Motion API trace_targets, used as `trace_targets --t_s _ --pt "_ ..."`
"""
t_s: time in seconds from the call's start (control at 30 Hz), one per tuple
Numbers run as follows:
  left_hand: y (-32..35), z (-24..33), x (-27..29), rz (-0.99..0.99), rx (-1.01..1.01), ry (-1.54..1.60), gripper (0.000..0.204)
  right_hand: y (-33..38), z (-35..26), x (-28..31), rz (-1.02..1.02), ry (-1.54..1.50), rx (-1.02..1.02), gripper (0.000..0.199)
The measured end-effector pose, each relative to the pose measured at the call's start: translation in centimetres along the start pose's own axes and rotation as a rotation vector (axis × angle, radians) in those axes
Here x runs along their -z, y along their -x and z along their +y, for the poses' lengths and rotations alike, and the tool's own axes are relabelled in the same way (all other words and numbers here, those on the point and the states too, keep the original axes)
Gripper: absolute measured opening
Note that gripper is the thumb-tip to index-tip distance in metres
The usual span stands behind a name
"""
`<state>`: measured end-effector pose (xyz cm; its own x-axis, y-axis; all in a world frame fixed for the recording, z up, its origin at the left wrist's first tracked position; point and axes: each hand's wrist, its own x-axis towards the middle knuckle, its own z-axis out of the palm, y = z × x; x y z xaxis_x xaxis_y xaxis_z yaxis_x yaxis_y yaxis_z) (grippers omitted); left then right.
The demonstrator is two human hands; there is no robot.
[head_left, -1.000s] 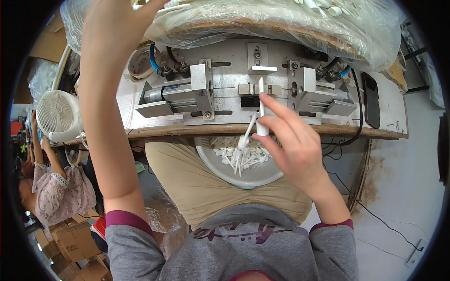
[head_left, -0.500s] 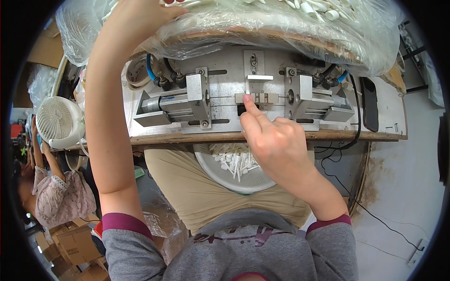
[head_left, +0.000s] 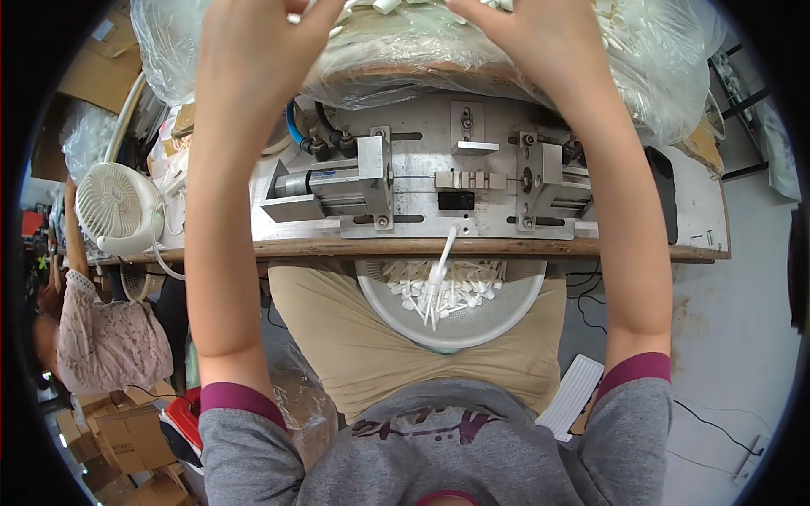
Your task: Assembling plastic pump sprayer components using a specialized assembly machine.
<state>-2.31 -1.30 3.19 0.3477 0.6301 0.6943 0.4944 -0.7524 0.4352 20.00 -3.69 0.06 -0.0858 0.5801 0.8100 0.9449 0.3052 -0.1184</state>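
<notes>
At the far left a person in a pink patterned top (head_left: pixel 105 341) sits beside a white fan (head_left: pixel 114 207), with cardboard boxes (head_left: pixel 118 443) on the floor below.

The left hand (head_left: pixel 253 34) reaches up to the top edge, its fingers bent down onto a clear plastic bag (head_left: pixel 405 46) full of small white parts. A white part (head_left: pixel 293 18) shows just at its fingertips; whether they pinch it cannot be told, since the frame cuts them off.

Below the bag, a metal fixture (head_left: pixel 422 181) sits on a wooden bench (head_left: pixel 472 247). Blue and black hoses (head_left: pixel 308 131) run into its left side, and a cylinder with a block lies left of a small slotted bar in the middle.

A thin white stick (head_left: pixel 445 244) leans over the bench edge, its lower end down among the white pieces in a round white bowl (head_left: pixel 515 316). The bowl rests on the person's lap, tucked partly under the bench.

The right hand (head_left: pixel 531 34) also lies on the bag at the top edge, fingers spread slightly and curled over the plastic; their tips are out of frame, so any grasp cannot be told.

Right of the fixture, a dark flat phone-like object (head_left: pixel 664 194) lies on the bench. A white ribbed panel (head_left: pixel 572 396) sits low beside the right elbow.
</notes>
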Motion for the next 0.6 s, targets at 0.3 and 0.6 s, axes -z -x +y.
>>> trace_targets --t_s 0.3,0.6 --pt "15.6 4.5 -1.2 -0.355 0.038 0.185 0.038 -1.0 -2.2 -0.1 -0.444 -0.348 -0.321 0.026" --pt "16.0 3.9 -5.2 -0.383 -0.177 -0.176 0.029 0.4 -0.9 1.3 -0.394 -0.279 -0.301 0.028"
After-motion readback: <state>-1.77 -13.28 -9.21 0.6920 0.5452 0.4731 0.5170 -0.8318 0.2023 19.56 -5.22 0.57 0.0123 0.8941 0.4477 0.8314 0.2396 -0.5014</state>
